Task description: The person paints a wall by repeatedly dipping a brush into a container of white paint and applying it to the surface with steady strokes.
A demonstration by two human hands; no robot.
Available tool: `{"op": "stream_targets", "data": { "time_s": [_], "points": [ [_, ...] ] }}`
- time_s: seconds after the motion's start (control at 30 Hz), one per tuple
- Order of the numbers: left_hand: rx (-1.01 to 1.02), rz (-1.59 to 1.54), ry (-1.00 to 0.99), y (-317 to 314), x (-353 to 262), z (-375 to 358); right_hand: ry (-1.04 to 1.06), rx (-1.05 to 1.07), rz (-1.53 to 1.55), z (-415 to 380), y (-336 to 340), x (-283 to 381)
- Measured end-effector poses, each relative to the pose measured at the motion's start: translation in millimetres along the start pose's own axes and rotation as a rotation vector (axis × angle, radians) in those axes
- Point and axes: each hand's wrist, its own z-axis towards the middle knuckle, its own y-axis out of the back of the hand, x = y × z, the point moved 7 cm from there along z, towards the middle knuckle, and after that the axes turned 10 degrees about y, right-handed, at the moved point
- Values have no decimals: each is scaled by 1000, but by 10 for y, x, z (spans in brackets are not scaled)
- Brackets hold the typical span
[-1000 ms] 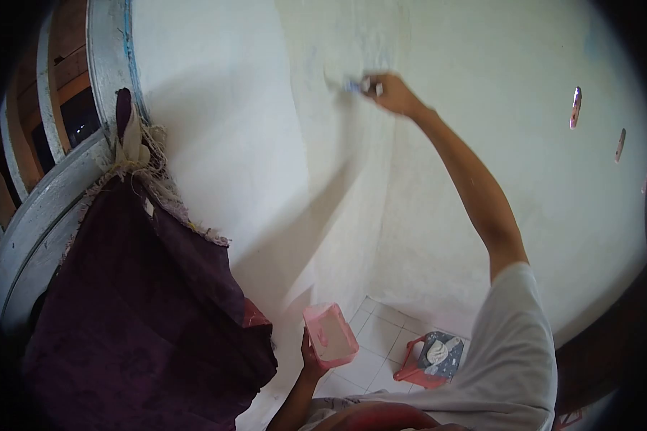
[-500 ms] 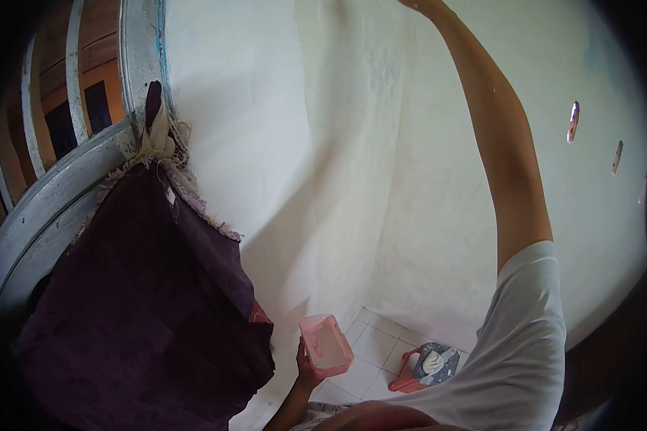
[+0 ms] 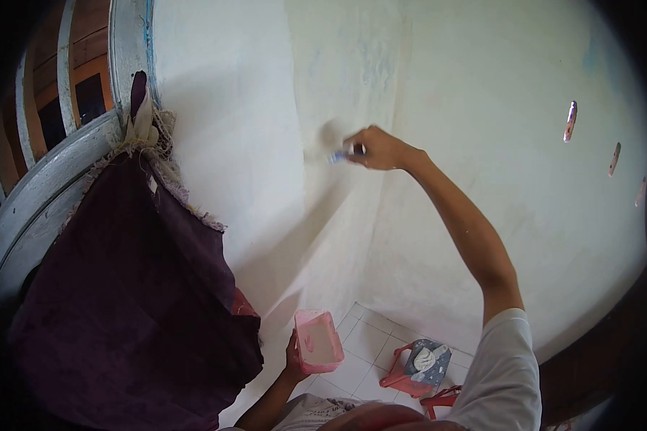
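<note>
My left hand point(image 3: 293, 361) grips the side of a pink plastic tub point(image 3: 318, 340), low in the view, with whitish paint inside it. My right hand point(image 3: 382, 149) is raised against the wall point(image 3: 352, 79), fingers closed round a small paintbrush point(image 3: 337, 156) whose blue-and-white end points left. Most of the brush is hidden by the fingers and smeared by motion. It is close to the border between a brighter white strip on the left and a duller, stained strip near the corner.
A dark purple cloth point(image 3: 136, 302) hangs knotted from a grey window frame point(image 3: 65, 172) with bars on the left. On the tiled floor point(image 3: 366, 341) stands a red stool point(image 3: 404, 379) with a paint-spattered grey top and a white lump point(image 3: 425, 359) on it.
My right hand has come down from the top edge to the middle of the wall, bringing the brush into sight. The tub has shifted slightly left in view.
</note>
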Motion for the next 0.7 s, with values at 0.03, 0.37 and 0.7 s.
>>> {"op": "stream_targets", "data": {
  "time_s": [0.03, 0.37, 0.7],
  "points": [
    [21, 49, 0, -131, 5, -12, -2, 1, -8, 2, 84, -83],
    [59, 82, -54, 29, 44, 37, -10, -499, -298, 1089, 2993, -45],
    [11, 57, -95, -116, -15, -43, -65, -599, 29, 341, 438, -213]
  ]
}}
